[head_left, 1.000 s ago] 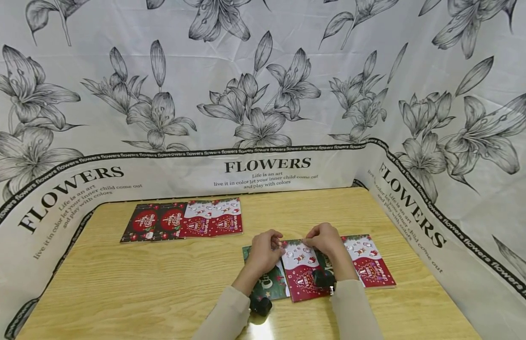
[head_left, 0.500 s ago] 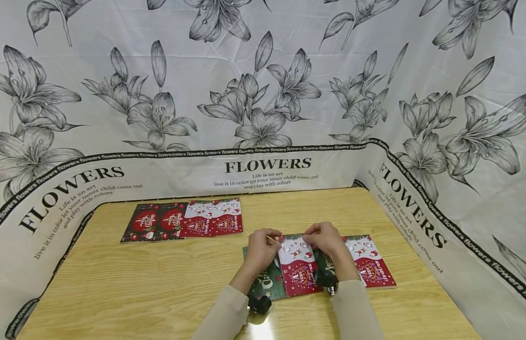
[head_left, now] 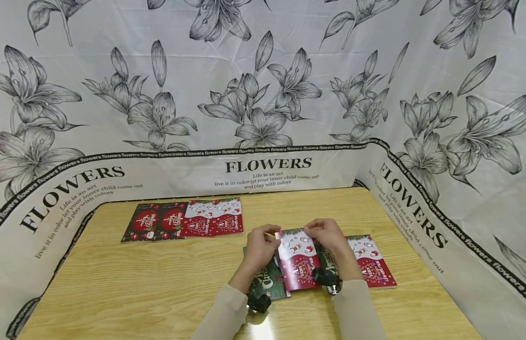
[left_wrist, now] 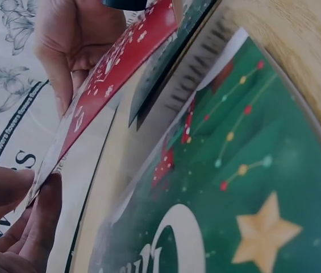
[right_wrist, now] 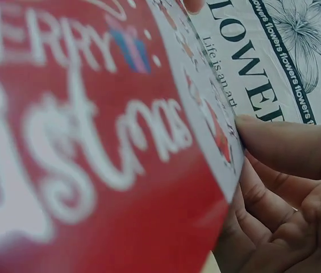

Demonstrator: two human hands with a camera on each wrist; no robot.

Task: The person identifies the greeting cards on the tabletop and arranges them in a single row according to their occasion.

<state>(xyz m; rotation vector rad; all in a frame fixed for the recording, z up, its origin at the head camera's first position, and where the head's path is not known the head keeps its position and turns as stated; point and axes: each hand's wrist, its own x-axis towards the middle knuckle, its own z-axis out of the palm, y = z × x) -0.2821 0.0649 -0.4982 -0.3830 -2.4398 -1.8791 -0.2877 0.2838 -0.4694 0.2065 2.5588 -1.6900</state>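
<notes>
A red-and-white Christmas card [head_left: 297,264] is held tilted above the table by both hands. My left hand [head_left: 258,248] pinches its upper left corner, thumb and fingers on either side, as the left wrist view shows. At the upper right corner, my right hand [head_left: 329,238] pinches it with thumb and fingers. Red fills most of the right wrist view, where the card [right_wrist: 115,153] bears white "Christmas" lettering. Under and left of it lies a green card [head_left: 269,282] with a gold star [left_wrist: 266,230]. Another green card [head_left: 329,263] is partly covered by my right hand and the wrist camera.
Right of the hands lies another red-and-white card [head_left: 373,262]. At the back left, dark cards with red circles [head_left: 144,224] and red-and-white cards [head_left: 228,224] lie in an overlapping row. Flower-printed cloth [head_left: 263,172] walls the wooden table [head_left: 139,288] at the back and sides.
The red-and-white card between my hands has lifted off the table and shifted slightly left and toward the back. Both hands stay at its upper corners; the other cards have not moved.
</notes>
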